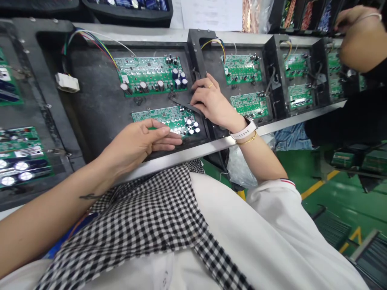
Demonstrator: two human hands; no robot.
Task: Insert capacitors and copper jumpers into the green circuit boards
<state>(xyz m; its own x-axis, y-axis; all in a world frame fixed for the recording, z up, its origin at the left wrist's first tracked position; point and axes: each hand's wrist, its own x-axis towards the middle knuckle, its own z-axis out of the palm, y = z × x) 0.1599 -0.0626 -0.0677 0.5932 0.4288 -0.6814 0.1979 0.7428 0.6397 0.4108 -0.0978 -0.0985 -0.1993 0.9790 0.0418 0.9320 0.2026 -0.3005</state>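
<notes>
"Green front circuit board [173, 116], along the black tray's [93, 96] near edge: which hand is over it?"

"Left hand [148, 138], fingers outstretched above its left part, holding nothing visible."

"And the dark strip [188, 107]?"

"Between that board and the far circuit board [148, 72], its long axis running leftward and back from near the right edge. Right hand [211, 98] is nearer, fingers bent beside it; whether they pinch it, I can't tell."
</notes>
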